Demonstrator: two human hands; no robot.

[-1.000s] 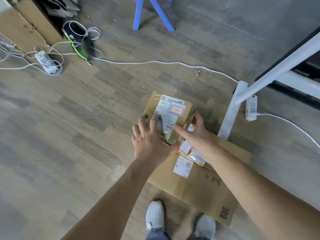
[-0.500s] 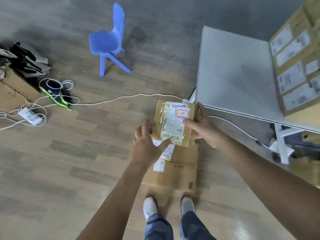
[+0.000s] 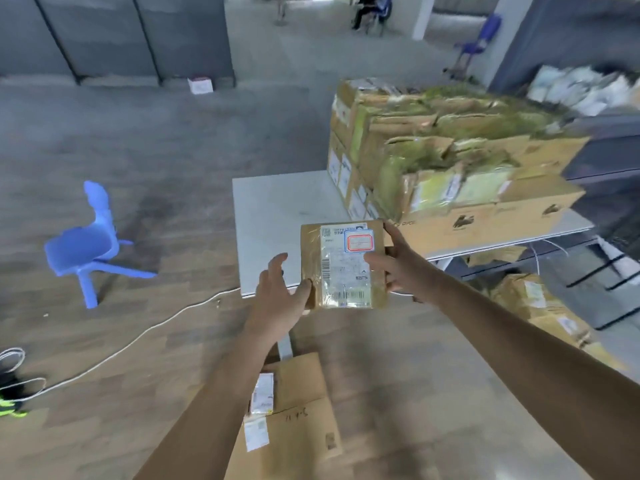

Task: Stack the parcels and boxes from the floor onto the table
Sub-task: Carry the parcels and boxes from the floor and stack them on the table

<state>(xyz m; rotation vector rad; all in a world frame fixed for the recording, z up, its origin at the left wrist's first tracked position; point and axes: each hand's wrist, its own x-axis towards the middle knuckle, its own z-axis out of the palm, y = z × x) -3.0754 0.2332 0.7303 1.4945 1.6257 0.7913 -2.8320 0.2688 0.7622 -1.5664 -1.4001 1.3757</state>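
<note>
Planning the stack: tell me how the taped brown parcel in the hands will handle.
Probably light: the right hand holds the parcel at one edge, the left hand open beside it. Likely stiff, as it shows no sag. Its glossy tape may be slippery.

Parcel (image 3: 343, 265) sits between left hand (image 3: 280, 292) and right hand (image 3: 398, 261), over the near edge of the counter (image 3: 277, 216). Stacked boxes (image 3: 450, 161) stand on it, right rear. Flat box (image 3: 298, 410) lies on the floor below; chair (image 3: 86, 244) far left.

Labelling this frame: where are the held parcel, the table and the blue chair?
held parcel (image 3: 341, 271), head view, white label.
table (image 3: 277, 209), head view, bare top.
blue chair (image 3: 79, 251), head view, seat.
</note>
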